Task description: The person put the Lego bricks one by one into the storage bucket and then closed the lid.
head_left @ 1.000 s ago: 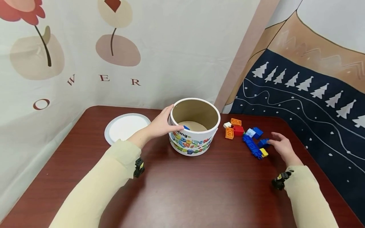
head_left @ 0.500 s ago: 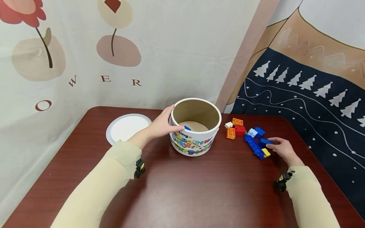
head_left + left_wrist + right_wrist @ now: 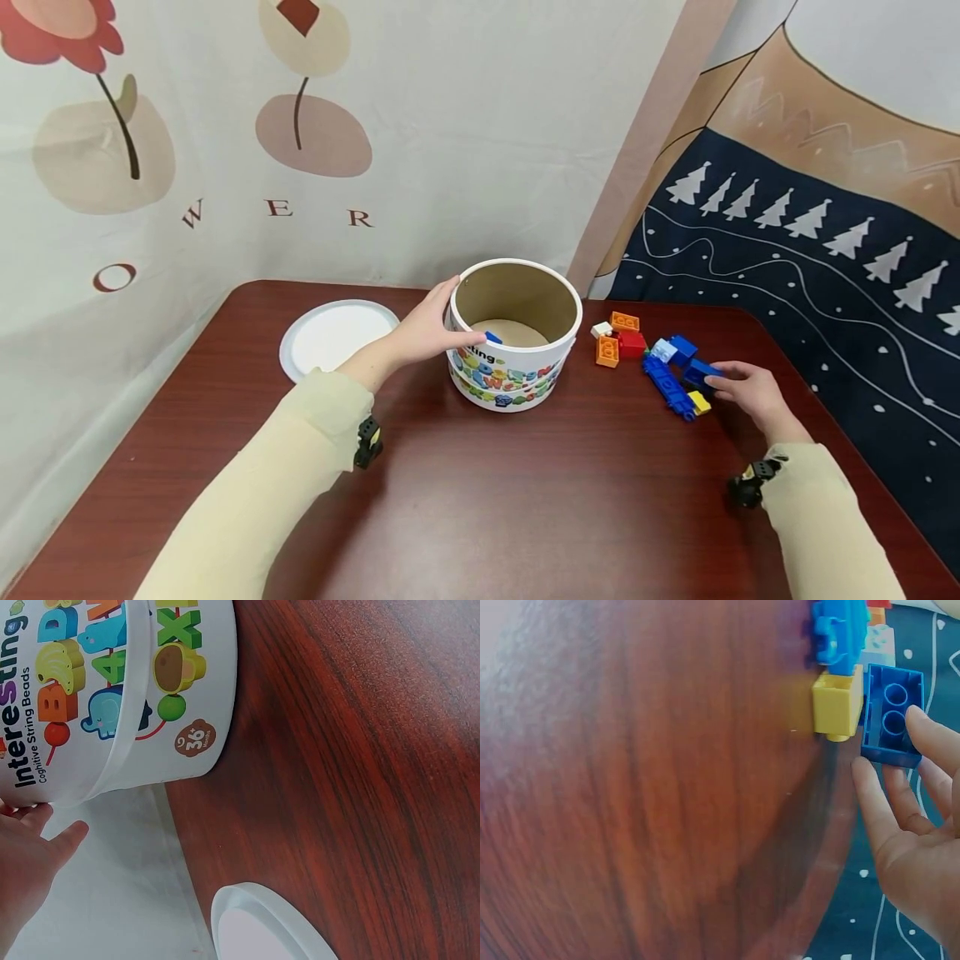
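Pale yellow sleeves (image 3: 225,508) reach in from the bottom corners of the frame over a red-brown table (image 3: 525,492). At right, a person's right hand (image 3: 752,392) pinches a dark blue block (image 3: 699,373) between thumb and fingers, the block's hollow underside showing in the right wrist view. Just beside it are a yellow block (image 3: 700,403) and a long blue piece (image 3: 666,385). At centre, the left hand (image 3: 429,329) grips the left side of a printed white bucket (image 3: 506,379), thumb along the front rim; a bit of blue shows inside. Farther back, orange (image 3: 607,352), red (image 3: 632,344) and white blocks (image 3: 602,330) cluster right of the bucket, while a round white lid (image 3: 337,333) lies left. Behind hang a flower-printed cloth (image 3: 480,150) and, upper right, a navy tree-patterned one (image 3: 757,275).
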Motion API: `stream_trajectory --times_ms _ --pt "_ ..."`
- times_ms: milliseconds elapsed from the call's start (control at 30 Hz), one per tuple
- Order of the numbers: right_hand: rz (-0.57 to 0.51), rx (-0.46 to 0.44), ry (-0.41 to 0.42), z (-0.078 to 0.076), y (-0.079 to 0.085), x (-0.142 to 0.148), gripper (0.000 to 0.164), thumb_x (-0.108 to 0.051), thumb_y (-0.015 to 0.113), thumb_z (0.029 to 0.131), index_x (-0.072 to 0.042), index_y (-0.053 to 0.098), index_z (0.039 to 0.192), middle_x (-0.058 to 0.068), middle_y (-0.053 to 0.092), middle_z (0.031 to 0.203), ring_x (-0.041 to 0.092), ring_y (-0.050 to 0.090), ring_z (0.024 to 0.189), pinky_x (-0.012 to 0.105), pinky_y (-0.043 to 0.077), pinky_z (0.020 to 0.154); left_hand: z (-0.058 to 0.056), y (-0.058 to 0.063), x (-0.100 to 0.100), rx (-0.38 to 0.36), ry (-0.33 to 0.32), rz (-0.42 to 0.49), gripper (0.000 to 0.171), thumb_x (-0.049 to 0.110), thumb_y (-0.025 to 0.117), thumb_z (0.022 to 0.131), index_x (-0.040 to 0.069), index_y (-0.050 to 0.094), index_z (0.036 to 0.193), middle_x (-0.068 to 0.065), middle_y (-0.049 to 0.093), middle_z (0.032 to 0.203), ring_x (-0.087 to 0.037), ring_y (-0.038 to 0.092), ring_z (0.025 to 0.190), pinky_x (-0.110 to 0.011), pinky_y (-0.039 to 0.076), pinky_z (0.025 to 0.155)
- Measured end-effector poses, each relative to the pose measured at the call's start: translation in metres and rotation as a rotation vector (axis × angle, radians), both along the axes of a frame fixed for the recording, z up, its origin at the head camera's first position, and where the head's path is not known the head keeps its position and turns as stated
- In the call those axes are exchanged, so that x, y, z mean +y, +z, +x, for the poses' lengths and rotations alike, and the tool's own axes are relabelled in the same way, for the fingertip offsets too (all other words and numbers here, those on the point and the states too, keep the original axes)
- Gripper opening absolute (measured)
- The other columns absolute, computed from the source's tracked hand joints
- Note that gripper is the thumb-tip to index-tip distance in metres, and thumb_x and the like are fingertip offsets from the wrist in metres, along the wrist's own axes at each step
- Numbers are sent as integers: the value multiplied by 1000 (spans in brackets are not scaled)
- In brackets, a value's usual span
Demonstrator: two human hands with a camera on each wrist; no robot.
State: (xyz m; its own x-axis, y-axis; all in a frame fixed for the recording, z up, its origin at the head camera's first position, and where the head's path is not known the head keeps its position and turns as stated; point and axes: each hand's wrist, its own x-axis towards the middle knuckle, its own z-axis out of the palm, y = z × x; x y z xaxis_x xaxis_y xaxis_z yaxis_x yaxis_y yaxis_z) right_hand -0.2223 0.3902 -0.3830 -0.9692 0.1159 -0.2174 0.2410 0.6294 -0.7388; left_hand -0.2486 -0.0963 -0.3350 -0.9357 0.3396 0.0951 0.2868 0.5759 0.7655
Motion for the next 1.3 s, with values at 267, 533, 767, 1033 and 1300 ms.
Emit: stream_trajectory --times_ms 267,533,767,1033,1300 --pt "-7 75 9 4 19 -5 58 -32 55 93 10 42 131 20 50 121 -8 58 74 18 54 74 0 -1 0 -7 -3 11 101 38 77 75 10 16 150 -12 24 152 -28 33 136 -47 31 111" --pt "-75 126 20 3 44 -15 52 -31 59 91 5 47 126 -24 51 85 -6 61 74 11 52 70 0 0 0 -14 -3 19 100 36 77 75 10 15 150 -13 24 151 -28 32 136 -48 30 111" --pt "-92 143 38 2 68 -33 57 -36 60 90 5 45 127 -26 52 85 -10 60 74 9 51 70 -1 -1 0 -16 1 7 100 38 76 75 10 15 150 -12 23 152 -28 31 137 -47 29 112" --pt "-102 189 90 -5 90 -61 51 -27 60 91 8 46 125 -28 54 82 -8 59 75 11 51 70 -1 -2 -1 -19 -5 12 100 37 76 76 9 14 150 -13 22 153 -29 31 137 -49 29 111" --pt "-16 195 145 -11 108 -96 52 -34 59 91 1 50 128 -7 58 103 -7 59 77 11 50 75 -2 -2 -1 -12 -12 13 100 38 75 76 10 14 150 -13 23 152 -28 31 137 -48 29 111"
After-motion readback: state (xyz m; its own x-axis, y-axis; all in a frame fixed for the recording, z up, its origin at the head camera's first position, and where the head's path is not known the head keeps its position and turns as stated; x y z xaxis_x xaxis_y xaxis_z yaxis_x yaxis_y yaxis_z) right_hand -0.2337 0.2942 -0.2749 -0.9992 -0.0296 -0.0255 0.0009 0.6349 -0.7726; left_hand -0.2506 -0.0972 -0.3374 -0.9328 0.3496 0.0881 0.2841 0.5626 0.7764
